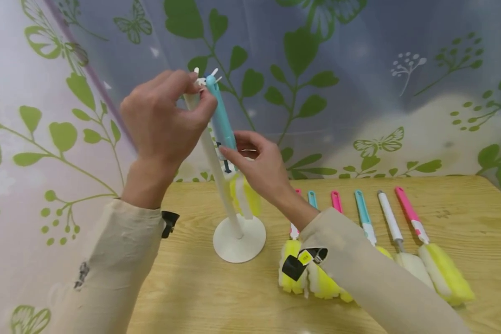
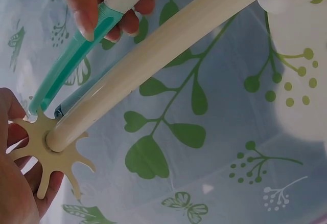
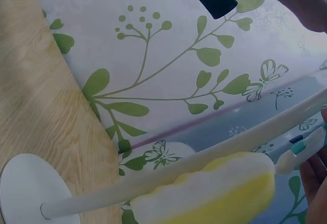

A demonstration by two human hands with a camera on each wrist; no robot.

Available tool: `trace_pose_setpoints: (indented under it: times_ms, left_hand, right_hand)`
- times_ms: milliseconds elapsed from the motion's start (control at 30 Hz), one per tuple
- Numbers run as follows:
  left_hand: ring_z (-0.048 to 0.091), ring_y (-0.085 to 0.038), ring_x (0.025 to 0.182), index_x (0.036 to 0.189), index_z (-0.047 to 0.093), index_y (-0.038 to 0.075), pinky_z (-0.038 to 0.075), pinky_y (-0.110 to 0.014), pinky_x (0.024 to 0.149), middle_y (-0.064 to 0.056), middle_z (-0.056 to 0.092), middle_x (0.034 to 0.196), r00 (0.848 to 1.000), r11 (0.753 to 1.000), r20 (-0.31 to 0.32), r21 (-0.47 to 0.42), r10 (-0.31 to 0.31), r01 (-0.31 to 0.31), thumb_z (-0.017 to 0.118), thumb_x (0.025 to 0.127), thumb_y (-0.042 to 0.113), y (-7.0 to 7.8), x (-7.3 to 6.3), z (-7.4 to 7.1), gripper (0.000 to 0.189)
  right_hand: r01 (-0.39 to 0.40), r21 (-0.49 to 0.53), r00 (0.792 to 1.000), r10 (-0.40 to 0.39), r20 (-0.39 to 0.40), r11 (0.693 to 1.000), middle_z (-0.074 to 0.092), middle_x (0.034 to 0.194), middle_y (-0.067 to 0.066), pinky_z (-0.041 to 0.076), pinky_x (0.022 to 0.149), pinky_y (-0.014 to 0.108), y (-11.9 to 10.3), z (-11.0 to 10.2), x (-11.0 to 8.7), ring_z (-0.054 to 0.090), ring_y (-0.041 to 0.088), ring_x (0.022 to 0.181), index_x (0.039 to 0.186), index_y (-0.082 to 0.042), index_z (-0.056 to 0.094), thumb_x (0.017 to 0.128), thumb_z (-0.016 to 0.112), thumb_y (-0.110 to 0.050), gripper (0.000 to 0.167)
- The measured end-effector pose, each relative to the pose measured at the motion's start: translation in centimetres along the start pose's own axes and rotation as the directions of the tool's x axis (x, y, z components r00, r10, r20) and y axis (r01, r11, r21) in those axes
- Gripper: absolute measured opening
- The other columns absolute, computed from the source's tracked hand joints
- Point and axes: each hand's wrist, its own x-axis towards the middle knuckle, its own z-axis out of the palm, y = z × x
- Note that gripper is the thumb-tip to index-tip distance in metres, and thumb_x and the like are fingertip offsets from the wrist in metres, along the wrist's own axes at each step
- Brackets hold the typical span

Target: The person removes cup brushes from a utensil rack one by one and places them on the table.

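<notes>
A cream stand [image 1: 217,171] with a round base rises from the table; its top is a star-shaped ring of hooks [image 2: 38,144]. My left hand [image 1: 163,111] pinches this hook ring between thumb and fingers. My right hand [image 1: 263,162] holds a sponge bottle brush by the lower part of its turquoise handle [image 1: 220,109]. The handle's looped end is up at the hooks; whether it is hooked on is not clear. Below hangs its yellow-and-white sponge head [image 3: 219,191], beside the pole. Behind the pole shows part of another bluish handle [image 2: 89,87], mostly hidden.
On the wooden table [image 1: 183,297], to the right, several sponge brushes lie in a row, among them one with a pink handle [image 1: 407,208] and one with a white handle [image 1: 389,215]. My right forearm covers some. A leaf-patterned curtain [image 1: 359,93] hangs behind.
</notes>
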Motion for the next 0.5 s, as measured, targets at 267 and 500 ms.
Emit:
trace_pose_setpoints:
  times_ms: [267,500]
  left_hand:
    - [0.044,-0.023,0.044,0.065,0.067,0.007,0.025,-0.033,0.047,-0.002,0.067,0.066,1.0,1.0,0.012,0.001,0.0,0.0,0.061,0.074,0.016,0.19,0.07,0.11,0.014]
    - [0.04,-0.022,0.042,0.065,0.067,0.007,0.024,-0.034,0.046,-0.004,0.065,0.062,1.0,1.0,-0.01,0.004,0.012,-0.012,0.061,0.074,0.015,-0.14,0.05,0.06,0.014]
  right_hand:
    - [0.041,-0.032,0.999,-0.042,-0.031,0.999,0.065,0.096,0.002,0.05,0.082,0.032,0.16,0.1,0.18,0.062,0.013,0.089,0.113,-0.006,0.068,0.085,0.072,-0.021,0.031]
    - [0.051,-0.034,0.998,-0.053,-0.043,0.998,0.068,0.092,0.001,0.051,0.079,0.034,-0.26,-0.08,0.38,0.064,0.013,0.084,0.11,-0.007,0.07,0.083,0.074,-0.021,0.031]
